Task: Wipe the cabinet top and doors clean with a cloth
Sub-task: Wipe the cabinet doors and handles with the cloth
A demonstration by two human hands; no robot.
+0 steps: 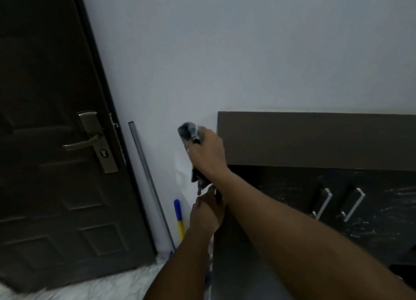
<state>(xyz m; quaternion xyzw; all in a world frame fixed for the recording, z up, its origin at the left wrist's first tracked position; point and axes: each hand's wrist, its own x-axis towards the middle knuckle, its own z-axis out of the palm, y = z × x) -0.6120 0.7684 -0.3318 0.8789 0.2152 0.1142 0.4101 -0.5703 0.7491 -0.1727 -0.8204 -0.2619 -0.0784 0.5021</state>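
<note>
A dark brown cabinet stands against the white wall; its flat top (pixel 315 140) fills the right middle, and its dark doors (pixel 281 194) below carry two silver handles (pixel 324 201). My right hand (pixel 208 152) is at the cabinet's left top corner, shut on a grey cloth (pixel 188 129) that bunches above the fingers and hangs below the wrist. My left hand (pixel 207 212) sits lower by the cabinet's left edge, pinching the cloth's hanging end (pixel 200 182). A cabinet door seems swung toward me under my arms.
A dark panelled room door (pixel 56 142) with a metal lever handle (pixel 90 142) stands at left. A thin grey rail (pixel 146 178) and a blue-and-yellow stick (pixel 179 216) lean on the wall between door and cabinet. Pale floor (pixel 101 286) lies below.
</note>
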